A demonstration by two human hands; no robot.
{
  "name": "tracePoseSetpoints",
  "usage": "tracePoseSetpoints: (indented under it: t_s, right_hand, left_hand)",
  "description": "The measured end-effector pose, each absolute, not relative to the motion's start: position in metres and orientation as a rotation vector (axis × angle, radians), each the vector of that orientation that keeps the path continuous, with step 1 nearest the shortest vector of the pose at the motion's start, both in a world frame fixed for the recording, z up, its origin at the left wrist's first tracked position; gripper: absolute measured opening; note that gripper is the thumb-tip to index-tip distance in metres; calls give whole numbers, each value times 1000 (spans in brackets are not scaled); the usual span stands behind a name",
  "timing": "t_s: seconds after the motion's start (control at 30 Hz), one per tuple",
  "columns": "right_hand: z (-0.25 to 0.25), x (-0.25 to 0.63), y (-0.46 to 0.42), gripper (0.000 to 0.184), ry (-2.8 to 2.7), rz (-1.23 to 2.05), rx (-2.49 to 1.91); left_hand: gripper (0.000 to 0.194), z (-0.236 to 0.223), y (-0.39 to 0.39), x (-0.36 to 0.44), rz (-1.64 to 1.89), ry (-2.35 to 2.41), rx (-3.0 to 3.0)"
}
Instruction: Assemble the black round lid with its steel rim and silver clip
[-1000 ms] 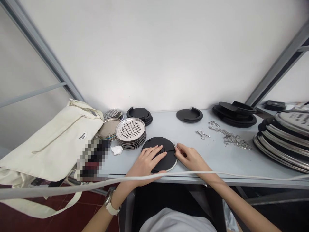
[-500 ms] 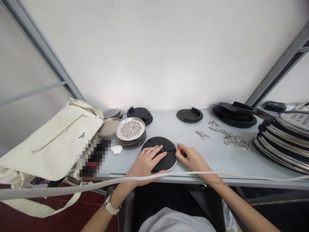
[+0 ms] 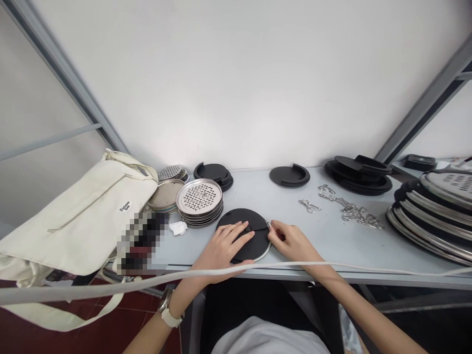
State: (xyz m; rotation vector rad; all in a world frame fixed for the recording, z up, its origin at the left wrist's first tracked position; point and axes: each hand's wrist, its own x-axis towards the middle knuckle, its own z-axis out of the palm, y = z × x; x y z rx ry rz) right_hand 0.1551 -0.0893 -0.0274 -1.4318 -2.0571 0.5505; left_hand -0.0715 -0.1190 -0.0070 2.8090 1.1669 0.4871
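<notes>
Left hand [image 3: 221, 248] pressing flat, fingers spread, on round black plastic disc [image 3: 241, 227]; right hand [image 3: 291, 242] pinching small silver clip [image 3: 268, 224] at rim, risking slipping loose.

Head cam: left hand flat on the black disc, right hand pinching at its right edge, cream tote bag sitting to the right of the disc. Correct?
Not quite. The head view shows the cream tote bag to the left of the black disc, not the right. The rest holds: the left hand lies flat on the disc and the right hand pinches at its right edge.
</notes>
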Motion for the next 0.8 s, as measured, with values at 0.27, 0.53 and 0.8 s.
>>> tracePoseSetpoints:
  t_s: [0.27,0.53,0.8]
  right_hand:
    - [-29,155,-87,26,-2075,549,-1409]
    - [-28,154,-87,25,-2056,529,-1421]
    - [-28,154,-88,25,-2059,510,-1422]
  left_hand:
    - [54,-5,-119,-71,469,1171,2813]
    - [55,-5,-119,-71,456,1164,2819]
    - [54,-3,-120,-71,462,1144,2808]
